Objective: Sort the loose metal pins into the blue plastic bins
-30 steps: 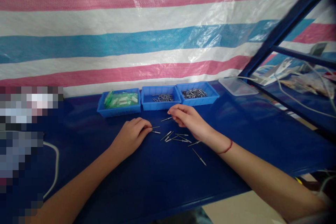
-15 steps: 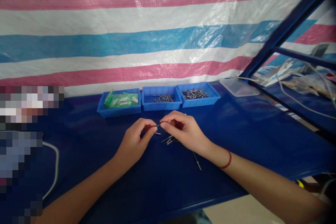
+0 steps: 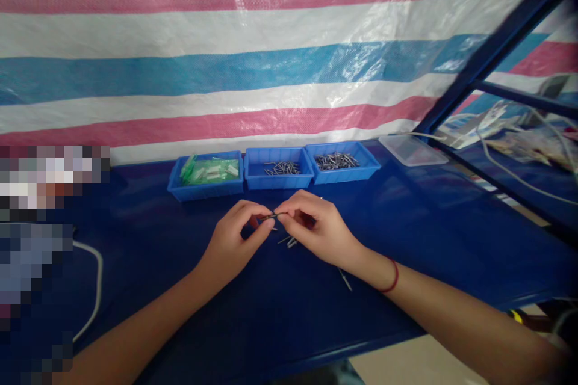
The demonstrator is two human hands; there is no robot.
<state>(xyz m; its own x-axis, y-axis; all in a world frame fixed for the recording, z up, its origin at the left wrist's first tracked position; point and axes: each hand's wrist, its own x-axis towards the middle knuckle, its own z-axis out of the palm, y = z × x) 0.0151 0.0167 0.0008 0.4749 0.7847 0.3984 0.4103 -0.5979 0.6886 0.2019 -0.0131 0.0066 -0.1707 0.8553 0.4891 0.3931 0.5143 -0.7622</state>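
My left hand (image 3: 241, 230) and my right hand (image 3: 313, 224) meet fingertip to fingertip above the blue table (image 3: 253, 319). Between them they pinch a thin dark metal pin (image 3: 272, 216), each hand at one end. Its finer detail is too small to tell. Several rivet-like metal pieces (image 3: 291, 241) lie on the table beneath my right hand, partly hidden by it. Another single rivet (image 3: 345, 280) rests nearer the front, below my right wrist. A small pale piece shows just under my left fingertips.
Behind the hands stand a blue bin of green bags (image 3: 210, 171), a middle bin of rivets (image 3: 280, 180) and a right bin of metal pieces (image 3: 343, 174). A clear plastic lid (image 3: 413, 150) and a white cable (image 3: 98, 277) lie at the sides.
The fingertips of both hands have come closer together, and more of the dark pin shows at my left fingertips. My right hand covers more of the loose rivets.
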